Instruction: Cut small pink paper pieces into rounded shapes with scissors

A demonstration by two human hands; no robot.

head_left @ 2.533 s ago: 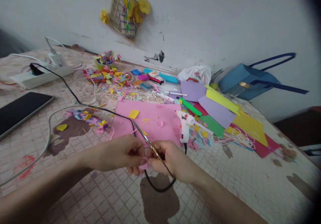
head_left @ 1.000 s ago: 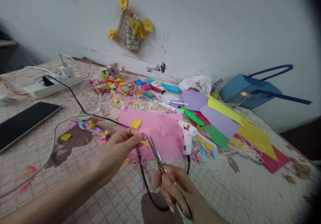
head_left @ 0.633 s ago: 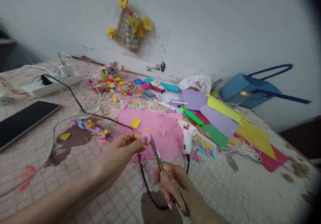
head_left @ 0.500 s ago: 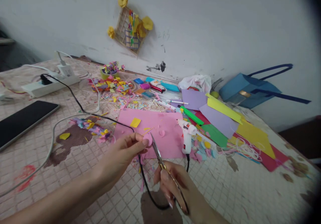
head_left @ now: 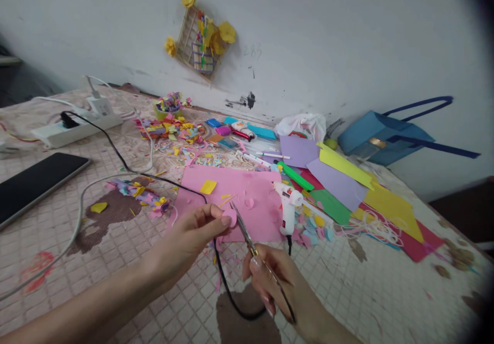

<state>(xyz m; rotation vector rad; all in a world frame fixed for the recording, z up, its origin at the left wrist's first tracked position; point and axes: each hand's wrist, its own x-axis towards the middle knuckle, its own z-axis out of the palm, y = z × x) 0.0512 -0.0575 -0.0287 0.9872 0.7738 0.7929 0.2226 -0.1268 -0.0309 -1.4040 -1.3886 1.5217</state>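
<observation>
My left hand (head_left: 206, 228) pinches a small rounded piece of pink paper (head_left: 230, 217) between thumb and fingers. In my right hand (head_left: 276, 277) is a pair of scissors (head_left: 246, 236) with gold-coloured handles, my fingers closed around them. The blades point up and away from me, their tips beside the paper's right edge. Beneath lies a large pink sheet (head_left: 262, 223) with a yellow paper square (head_left: 208, 186) and small scraps on it. A white glue gun (head_left: 288, 207) rests at the sheet's right edge.
Several coloured sheets (head_left: 339, 184) and tangled white string (head_left: 376, 228) lie to the right, before a blue bag (head_left: 382, 138). Paper scraps (head_left: 173, 130) heap at the back left. A power strip (head_left: 77, 130), a phone (head_left: 42, 182) and cables occupy the left. A black cord (head_left: 227, 287) loops below my hands.
The scissors and my right hand have shifted slightly right and up. The pink piece has turned a little in my left fingers and sits slightly farther right.
</observation>
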